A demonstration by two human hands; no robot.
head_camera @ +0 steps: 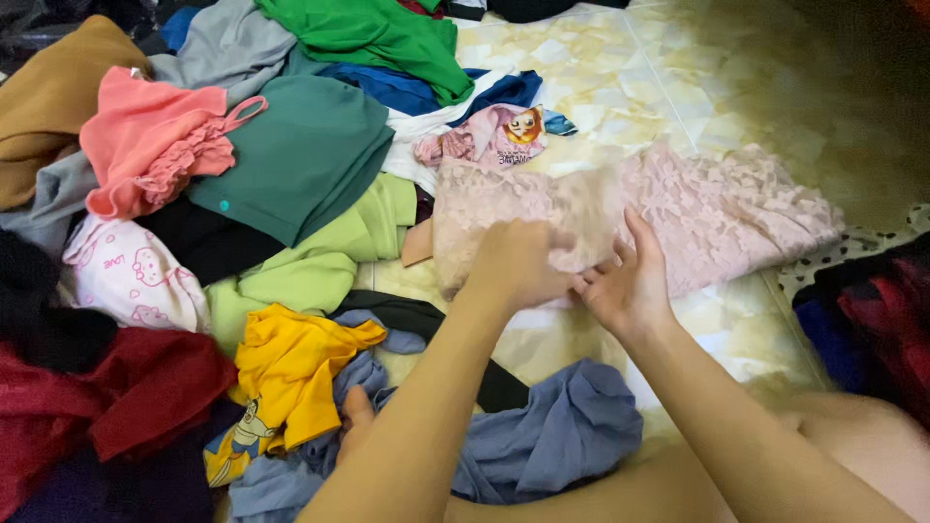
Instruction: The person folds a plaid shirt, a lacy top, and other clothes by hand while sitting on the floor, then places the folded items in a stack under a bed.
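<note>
**While both hands work the pink lace garment, the clothes heap lies to the left**

While the floor (601, 77), pale yellow marbled tile, takes up the upper right of the view, a big heap of clothes (194, 242) covers the whole left side. Within the heap: a brown garment (48, 97) at far left, a dark green top (300, 155) in the middle, a bright green one (378, 39) at the top, a light green piece (310, 271) below it, a dark red cloth (116, 397) at lower left.

Pink lace garment (717, 213): spread flat on the tile, right of the heap, running from centre out to the right.

Grey-blue cloth (552, 436): bunched on the floor near the person's legs, below the arms.

Coral top (145, 145) and yellow printed shirt (291, 378): both on the heap.

Left hand (518, 261): grip clenched on the left part of the lace, fabric bunched over the knuckles.

Right hand (630, 281): fingers pinching the lace edge, just beside the left hand, touching it.
</note>
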